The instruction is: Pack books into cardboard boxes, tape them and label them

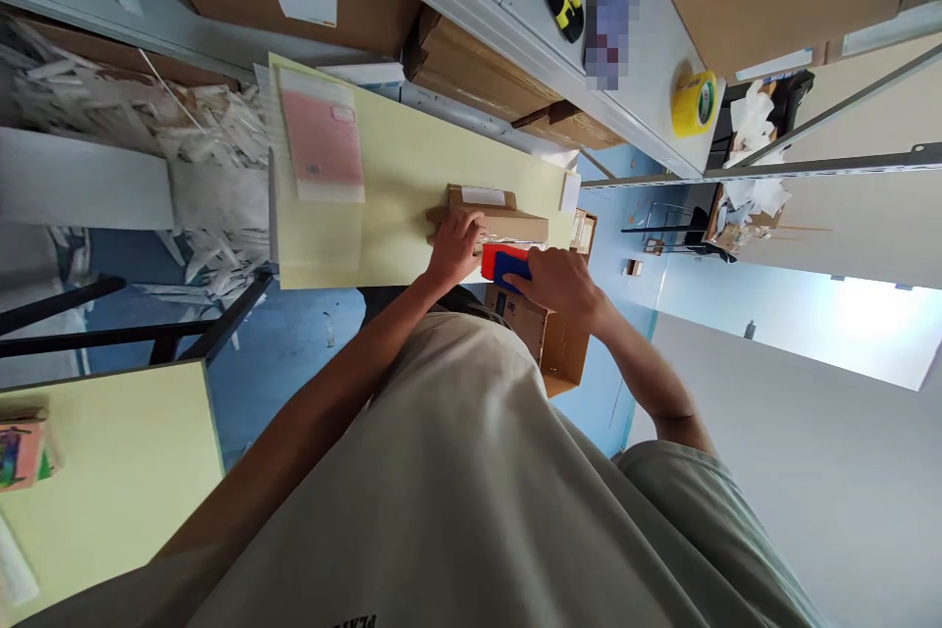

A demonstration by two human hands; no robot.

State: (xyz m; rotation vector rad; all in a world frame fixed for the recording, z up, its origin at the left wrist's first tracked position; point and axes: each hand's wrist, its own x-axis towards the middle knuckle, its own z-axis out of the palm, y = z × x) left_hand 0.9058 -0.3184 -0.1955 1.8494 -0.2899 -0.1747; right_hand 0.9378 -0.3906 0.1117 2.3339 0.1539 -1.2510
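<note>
While the left hand (456, 250) pressed flat on a small cardboard box (493, 214) at the desk (397, 167) edge, the right hand's (563, 287) grip closed around a red-and-blue tape dispenser (504, 265) just beside it; a hard pull risked sliding the box off.

Pixelated patch (612, 0) unreadable; right hand (563, 283) hides dispenser (504, 264) partly.

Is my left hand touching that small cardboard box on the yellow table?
Touching. The head view shows the left hand lying on the small cardboard box, fingers over its edge, no gap visible.
</note>
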